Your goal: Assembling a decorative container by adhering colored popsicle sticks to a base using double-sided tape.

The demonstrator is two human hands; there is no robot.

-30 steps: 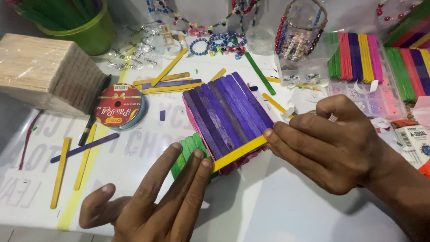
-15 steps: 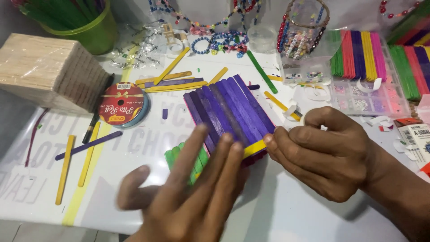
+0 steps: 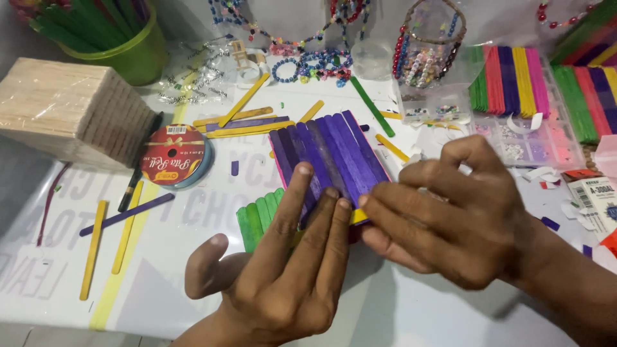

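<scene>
Left hand [image 3: 283, 270] and right hand [image 3: 450, 215] press flat on purple stick panel [image 3: 331, 154] (green stick panel [image 3: 257, 215] just beside).

Painted wood, plastic and beads

Matt purple wooden sticks [image 3: 331, 157]; bare pale wood block [image 3: 74, 112] under glossy wrap at ten o'clock; shiny plastic spool [image 3: 177, 164]; smooth white table [image 3: 411, 315].

Packages and labels on the worktop

A clear-wrapped block of plain wooden sticks [image 3: 74, 112] sits far left; right of it, a ribbon spool's round red label [image 3: 174, 164]; a white printed packet [image 3: 594, 196] at right edge.
</scene>
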